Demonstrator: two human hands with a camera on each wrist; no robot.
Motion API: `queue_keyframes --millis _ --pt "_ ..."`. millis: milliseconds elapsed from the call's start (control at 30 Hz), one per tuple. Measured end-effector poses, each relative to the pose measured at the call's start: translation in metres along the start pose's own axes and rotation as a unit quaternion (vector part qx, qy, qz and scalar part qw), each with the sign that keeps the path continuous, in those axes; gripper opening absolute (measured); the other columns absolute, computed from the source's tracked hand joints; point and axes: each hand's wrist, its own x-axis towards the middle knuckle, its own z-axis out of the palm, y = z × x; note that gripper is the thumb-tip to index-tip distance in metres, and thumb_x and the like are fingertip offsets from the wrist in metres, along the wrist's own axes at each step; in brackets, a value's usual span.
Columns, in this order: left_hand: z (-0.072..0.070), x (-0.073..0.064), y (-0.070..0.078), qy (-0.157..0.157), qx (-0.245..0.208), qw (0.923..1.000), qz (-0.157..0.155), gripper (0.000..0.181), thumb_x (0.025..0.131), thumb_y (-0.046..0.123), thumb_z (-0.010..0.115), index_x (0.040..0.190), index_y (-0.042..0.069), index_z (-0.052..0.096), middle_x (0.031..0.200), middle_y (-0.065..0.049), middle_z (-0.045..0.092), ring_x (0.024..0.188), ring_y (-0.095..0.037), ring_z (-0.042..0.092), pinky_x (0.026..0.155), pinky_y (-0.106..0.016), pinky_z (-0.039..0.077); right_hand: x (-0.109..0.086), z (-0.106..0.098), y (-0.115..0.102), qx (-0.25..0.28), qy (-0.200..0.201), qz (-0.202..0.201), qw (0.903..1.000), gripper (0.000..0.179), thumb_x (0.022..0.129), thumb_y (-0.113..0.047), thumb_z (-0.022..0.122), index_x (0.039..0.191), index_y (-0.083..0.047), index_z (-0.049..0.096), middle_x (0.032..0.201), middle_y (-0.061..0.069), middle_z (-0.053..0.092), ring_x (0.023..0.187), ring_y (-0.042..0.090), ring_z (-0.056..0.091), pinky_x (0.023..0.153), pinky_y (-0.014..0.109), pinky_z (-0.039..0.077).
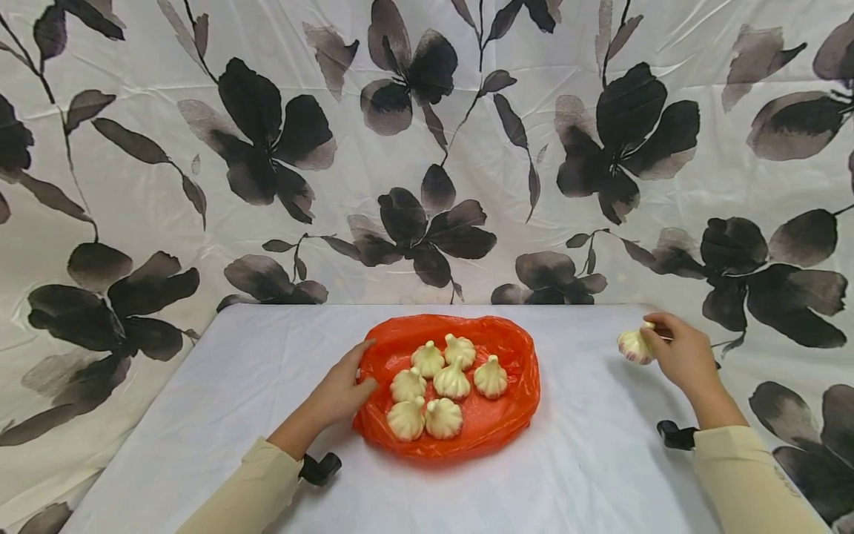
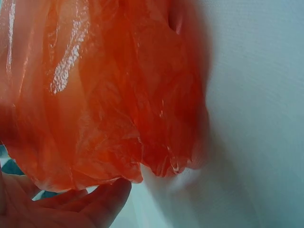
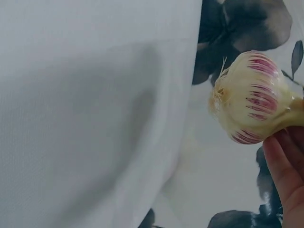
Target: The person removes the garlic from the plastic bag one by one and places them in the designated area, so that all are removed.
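Fingers (image 3: 285, 168) of our right hand (image 1: 683, 356) were curled round one garlic bulb (image 1: 634, 345), pinching it by its stalk end, so that it hung in the air just past the right edge of the table (image 1: 600, 460), root tuft pointing away from the palm. In the right wrist view the bulb showed purple streaks on pale skin, and only its upper side was in the grip. We judged that hold thin: a bulb carried by the neck can swing or slip, so we would have done better to let it settle deeper against the fingertips before moving it back over the white cloth.

Our left hand (image 1: 343, 389) lay on the left rim of the orange plastic bag (image 1: 494, 430), thumb inside the mouth and fingers outside, holding the film lightly; the left wrist view showed the crumpled orange wall resting on relaxed fingers (image 2: 102, 202). The bag sat near the middle of the table, a little toward its near edge, spread open with seven garlic bulbs (image 1: 443, 382) clustered inside, touching one another. We thought the rim needed to be kept low and wide, since the film was soft and could fold over the opening. A steady left hand mattered more than speed, and so did a short, low path over the cloth for the right.
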Motion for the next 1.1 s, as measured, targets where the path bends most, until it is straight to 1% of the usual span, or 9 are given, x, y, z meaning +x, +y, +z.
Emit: queue_keyframes --millis 133,233,367,567,667,767,867,1000,1100 --pt "-0.001 0.002 -0.003 0.001 0.001 1.0 0.007 0.07 0.089 0.019 0.048 0.154 0.015 0.022 0.156 -0.012 0.033 0.14 -0.035 0.038 0.108 -0.056 0.039 0.001 0.0 0.009 -0.004 0.013 0.008 0.9999 0.033 0.097 -0.018 0.055 0.122 0.003 0.058 0.113 0.028 0.065 0.106 0.046 0.062 0.087 0.057 0.048" --pt "-0.002 0.004 -0.006 0.001 0.0 0.9997 0.023 0.068 0.09 0.017 0.046 0.154 0.013 0.022 0.156 -0.013 0.032 0.141 -0.035 0.036 0.112 -0.056 0.035 0.001 0.0 0.016 -0.004 0.005 0.031 0.9995 0.036 0.098 -0.02 0.052 0.126 0.003 0.056 0.117 0.028 0.063 0.111 0.046 0.059 0.089 0.058 0.047" --pt "-0.003 0.007 -0.008 0.005 0.003 0.9991 0.041 0.067 0.09 0.015 0.044 0.154 0.01 0.022 0.156 -0.015 0.032 0.142 -0.036 0.035 0.114 -0.056 0.031 0.002 -0.002 0.023 -0.003 -0.014 0.066 0.9977 0.042 0.1 -0.024 0.048 0.131 0.003 0.052 0.123 0.028 0.058 0.115 0.046 0.054 0.091 0.059 0.044" --pt "-0.007 0.009 -0.005 0.013 0.006 0.999 0.041 0.066 0.091 0.016 0.044 0.154 0.01 0.023 0.156 -0.014 0.033 0.14 -0.036 0.037 0.113 -0.056 0.034 0.003 -0.005 0.032 -0.006 -0.008 0.084 0.9965 0.043 0.1 -0.024 0.046 0.132 0.005 0.051 0.123 0.03 0.057 0.112 0.046 0.053 0.09 0.059 0.042" --pt "-0.008 0.009 -0.003 0.016 0.006 0.9989 0.043 0.066 0.091 0.016 0.044 0.154 0.01 0.023 0.156 -0.014 0.033 0.139 -0.036 0.039 0.111 -0.055 0.037 0.003 -0.006 0.036 -0.01 0.002 0.081 0.9967 0.042 0.099 -0.023 0.047 0.129 0.005 0.052 0.12 0.03 0.059 0.108 0.045 0.055 0.085 0.056 0.044" --pt "-0.007 0.008 -0.002 0.013 0.0 0.999 0.044 0.066 0.092 0.015 0.044 0.153 0.009 0.022 0.156 -0.015 0.032 0.14 -0.036 0.038 0.109 -0.054 0.04 0.002 -0.006 0.042 -0.015 0.017 0.075 0.9969 0.038 0.098 -0.02 0.049 0.125 0.006 0.054 0.116 0.031 0.06 0.104 0.044 0.057 0.081 0.052 0.046" --pt "-0.005 0.006 -0.001 0.007 -0.003 0.999 0.043 0.066 0.091 0.015 0.044 0.153 0.01 0.022 0.156 -0.016 0.031 0.141 -0.037 0.036 0.109 -0.055 0.039 0.002 -0.007 0.048 -0.018 0.025 0.082 0.9962 0.036 0.097 -0.017 0.05 0.124 0.007 0.055 0.116 0.032 0.06 0.103 0.045 0.058 0.082 0.053 0.046" --pt "-0.003 0.005 0.001 0.005 -0.001 0.9992 0.04 0.066 0.091 0.016 0.045 0.153 0.012 0.022 0.156 -0.015 0.032 0.141 -0.036 0.035 0.11 -0.055 0.037 0.002 -0.009 0.052 -0.016 0.009 0.11 0.9938 0.04 0.098 -0.019 0.048 0.128 0.007 0.052 0.121 0.033 0.056 0.107 0.046 0.054 0.086 0.057 0.045" --pt "-0.003 0.004 0.001 0.006 -0.003 0.9993 0.037 0.067 0.091 0.016 0.046 0.153 0.013 0.022 0.156 -0.013 0.031 0.142 -0.035 0.035 0.11 -0.055 0.038 0.003 -0.01 0.056 -0.015 -0.006 0.128 0.9917 0.042 0.099 -0.02 0.047 0.13 0.008 0.049 0.123 0.033 0.054 0.108 0.047 0.052 0.086 0.058 0.045"
